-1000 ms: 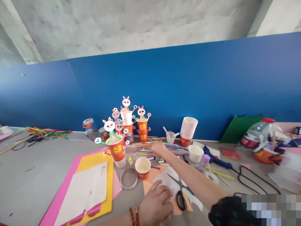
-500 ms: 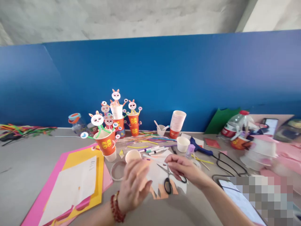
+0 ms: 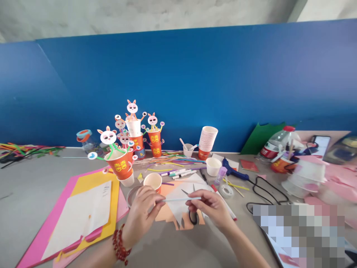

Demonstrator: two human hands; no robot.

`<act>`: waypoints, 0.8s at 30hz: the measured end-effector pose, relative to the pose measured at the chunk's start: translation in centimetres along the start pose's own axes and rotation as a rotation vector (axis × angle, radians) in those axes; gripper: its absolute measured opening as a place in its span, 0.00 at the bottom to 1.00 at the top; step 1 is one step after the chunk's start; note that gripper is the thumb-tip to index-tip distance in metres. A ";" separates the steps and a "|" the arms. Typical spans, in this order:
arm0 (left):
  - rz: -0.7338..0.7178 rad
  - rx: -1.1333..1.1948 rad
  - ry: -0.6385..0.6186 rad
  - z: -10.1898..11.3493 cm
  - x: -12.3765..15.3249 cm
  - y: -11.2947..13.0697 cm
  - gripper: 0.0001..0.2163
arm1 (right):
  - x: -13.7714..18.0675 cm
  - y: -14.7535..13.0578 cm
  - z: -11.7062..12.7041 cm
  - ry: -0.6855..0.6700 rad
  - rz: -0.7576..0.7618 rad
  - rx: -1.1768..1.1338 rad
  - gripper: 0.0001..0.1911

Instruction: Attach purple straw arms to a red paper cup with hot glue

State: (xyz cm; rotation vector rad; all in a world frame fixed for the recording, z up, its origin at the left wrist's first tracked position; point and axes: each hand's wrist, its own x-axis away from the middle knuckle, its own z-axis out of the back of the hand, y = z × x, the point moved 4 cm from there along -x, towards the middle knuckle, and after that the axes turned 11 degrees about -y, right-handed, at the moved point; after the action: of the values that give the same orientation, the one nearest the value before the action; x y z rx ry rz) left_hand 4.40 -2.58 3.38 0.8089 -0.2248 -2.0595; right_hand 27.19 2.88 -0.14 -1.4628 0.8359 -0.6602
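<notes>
A thin, pale bluish-white strip is stretched level between my two hands; I cannot tell whether it is paper or a stick. My left hand, with a red bead bracelet on the wrist, pinches its left end. Thumb and fingers of my right hand close on the right end. Under the strip, white paper with a jagged cut edge and orange paper lie on the table. Scissors rest there with blades spread, partly hidden by my right hand. Just beyond my left hand stands a paper cup.
Decorated cups with rabbit faces stand back left, near stacked coloured sheets. Markers, a cup stack, a glue gun with its cord, tape and a red marker lie beyond and right.
My left hand, earlier raised with loose fingers, has closed on the strip's left end. The strip, earlier slanting from my right hand, is now level. The view has shifted slightly.
</notes>
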 end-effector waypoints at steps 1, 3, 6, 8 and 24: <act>-0.013 -0.004 0.000 0.0 0.1 0.0 0.04 | 0.0 0.3 0.1 -0.002 0.013 0.025 0.17; -0.042 -0.020 -0.002 0.1 0.1 -0.1 0.05 | 0.1 0.6 0.4 -0.005 0.033 0.105 0.17; -0.063 -0.011 -0.008 0.0 0.1 -0.6 0.05 | 0.2 0.5 1.0 -0.020 0.042 0.225 0.15; -0.045 0.062 -0.015 -0.3 0.1 -1.0 0.05 | 0.2 0.4 1.3 -0.043 0.049 0.246 0.15; -0.140 0.129 0.054 -1.2 1.4 -1.5 0.06 | 0.5 -2.1 0.1 -0.085 0.093 0.432 0.22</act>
State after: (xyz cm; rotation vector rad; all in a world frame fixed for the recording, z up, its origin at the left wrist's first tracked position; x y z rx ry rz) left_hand 3.59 -2.62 1.17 0.9817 -0.2809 -2.1675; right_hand 27.74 2.48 1.89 -1.0478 0.6424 -0.6567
